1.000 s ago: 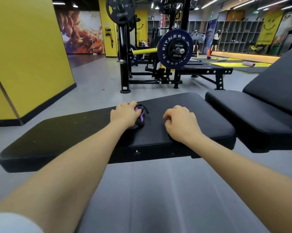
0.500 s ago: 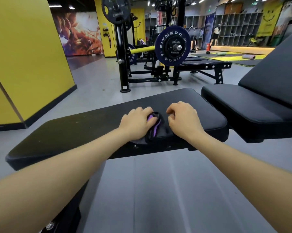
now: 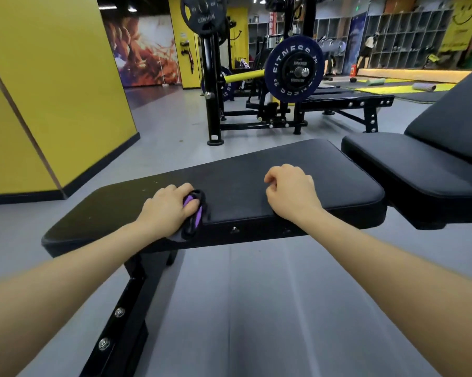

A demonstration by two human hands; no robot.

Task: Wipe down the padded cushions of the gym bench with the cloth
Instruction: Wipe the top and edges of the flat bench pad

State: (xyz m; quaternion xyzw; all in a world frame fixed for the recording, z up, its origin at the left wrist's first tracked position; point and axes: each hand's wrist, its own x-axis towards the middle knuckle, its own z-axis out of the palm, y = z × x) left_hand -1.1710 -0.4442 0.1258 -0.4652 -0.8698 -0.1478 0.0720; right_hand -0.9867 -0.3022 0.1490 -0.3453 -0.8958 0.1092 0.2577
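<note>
cloth (image 3: 193,216): black and purple, bunched, at the cushion's 7 o'clock edge
cushion (image 3: 243,183): black, flat, padded

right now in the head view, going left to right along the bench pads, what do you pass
left hand → black and purple cloth under it → bare stretch of the flat cushion → right hand resting curled on the pad → second seat cushion → angled back pad

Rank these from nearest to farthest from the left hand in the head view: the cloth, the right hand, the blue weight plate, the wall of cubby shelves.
From the left hand:
1. Cloth, under its fingers on the bench pad.
2. Right hand, resting further right on the same pad.
3. Blue weight plate, on the rack beyond the bench.
4. Cubby shelves, along the far wall, right.
</note>
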